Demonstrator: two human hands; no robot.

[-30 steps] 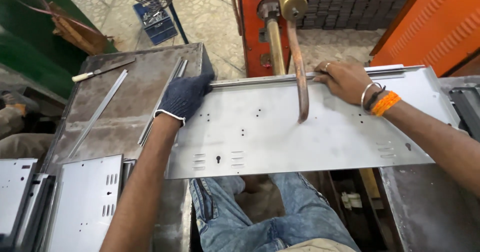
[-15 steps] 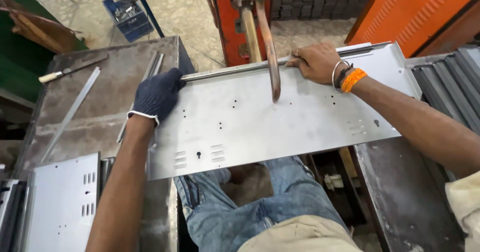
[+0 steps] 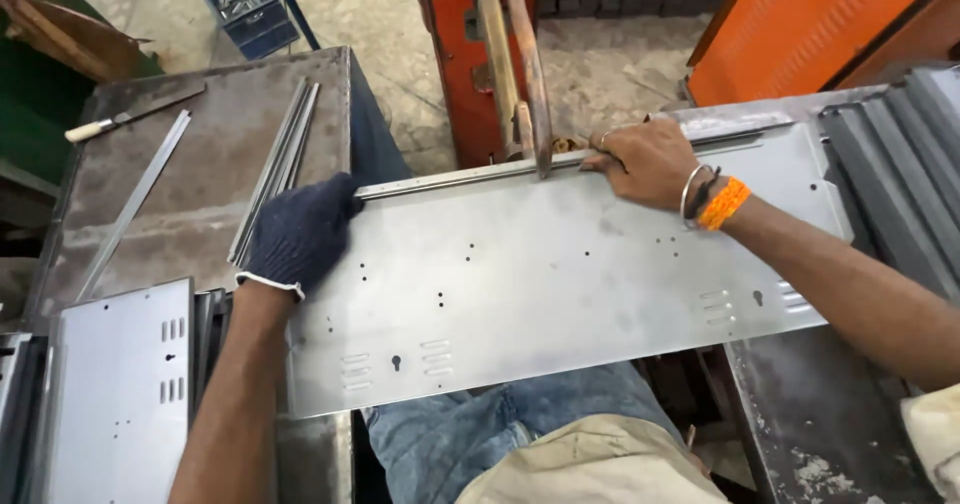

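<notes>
The panel (image 3: 560,284) lies flat across the person's lap, spanning the gap between the left table (image 3: 200,164) and the right table (image 3: 840,434). Its long axis runs left to right, with the right end sitting slightly farther from the person than the left. The far long edge, which carries a narrow folded strip, faces the red machine (image 3: 470,74).

The left hand (image 3: 297,234), in a dark glove, is pressed flat on the panel's left far corner, fingers together over the edge. The right hand (image 3: 645,162), bare, with bangles and an orange band at the wrist, clamps the far edge, fingers curled over the strip.

Two curved arms (image 3: 525,64) reach down from the machine. The tip of the front arm meets the strip just beside the right hand. It cannot be told whether a lower tip touches from beneath.

Step in hand, as judged: positioning the panel's far edge at the arm tips, which look like a spot welder's. The next move calls for keeping the panel level, holding the strip seated against the sheet, and keeping the right fingers clear of the tip.

A stack of similar panels (image 3: 110,394) lies at lower left. Loose metal strips (image 3: 275,164) and a small hand tool (image 3: 130,116) rest on the left table.
</notes>
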